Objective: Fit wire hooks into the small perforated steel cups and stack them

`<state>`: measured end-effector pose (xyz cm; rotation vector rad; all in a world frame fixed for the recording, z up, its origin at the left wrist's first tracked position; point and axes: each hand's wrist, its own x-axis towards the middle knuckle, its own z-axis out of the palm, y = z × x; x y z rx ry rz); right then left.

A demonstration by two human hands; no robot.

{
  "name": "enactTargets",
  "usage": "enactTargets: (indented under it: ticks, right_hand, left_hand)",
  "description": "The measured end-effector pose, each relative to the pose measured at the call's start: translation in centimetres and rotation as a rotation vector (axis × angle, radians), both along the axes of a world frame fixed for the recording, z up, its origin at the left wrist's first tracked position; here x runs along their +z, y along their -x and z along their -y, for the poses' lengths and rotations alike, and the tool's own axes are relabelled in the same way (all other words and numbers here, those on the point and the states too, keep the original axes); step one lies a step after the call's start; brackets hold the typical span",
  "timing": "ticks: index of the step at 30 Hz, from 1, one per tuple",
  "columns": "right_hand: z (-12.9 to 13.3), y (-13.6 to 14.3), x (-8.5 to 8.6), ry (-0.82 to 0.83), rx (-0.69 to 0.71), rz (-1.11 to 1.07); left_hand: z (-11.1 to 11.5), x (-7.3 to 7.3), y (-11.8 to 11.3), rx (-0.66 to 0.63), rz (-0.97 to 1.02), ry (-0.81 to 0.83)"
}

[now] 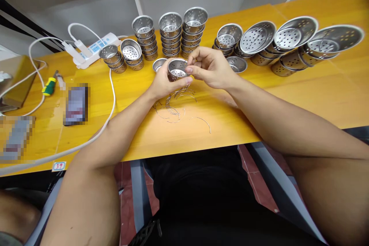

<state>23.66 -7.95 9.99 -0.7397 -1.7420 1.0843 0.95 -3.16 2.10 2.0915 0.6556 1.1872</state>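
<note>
A perforated metal cup (178,70) is held above the yellow table by my left hand (163,80), whose fingers and thumb wrap its left side and front. My right hand (210,67) is pinched at the cup's right rim; whatever lies between its thumb and index finger is too small to name. Just below the cup, several thin curved wires (173,109) lie in a loose heap, with one separate curved wire (206,121) to the right. Behind my hands, one small cup (159,64) and another cup (238,64) stand on the table.
Stacks of perforated cups (170,32) line the back, with leaning stacks (296,36) at the right. A power strip (96,50), white cable (113,92), screwdriver (49,86), phone (76,105) and second blurred device (17,138) are at the left. The table (190,144) ends near my body.
</note>
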Motion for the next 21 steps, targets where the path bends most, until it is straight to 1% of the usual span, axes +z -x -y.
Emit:
enactTargets:
  ticks: [4, 10, 18, 21]
  right_hand:
    - [-0.6, 0.3, -0.9, -0.03, -0.085, 0.023]
    - [-1.0, 0.3, -1.6, -0.049, -0.106, 0.035]
    - [-1.3, 0.3, -2.4, -0.07, -0.111, 0.032]
    - [-1.1, 0.2, -2.4, -0.093, -0.107, 0.05]
  left_hand:
    - [-0.2, -0.6, -0.3, -0.006, -0.035, -0.022]
    - [-0.1, -0.8, -0.4, 0.046, -0.06, -0.074]
    - [-0.1, -0.8, -0.4, 0.02, -0.06, -0.075]
    - [-0.1, -0.9, -0.4, 0.012, -0.046, -0.071]
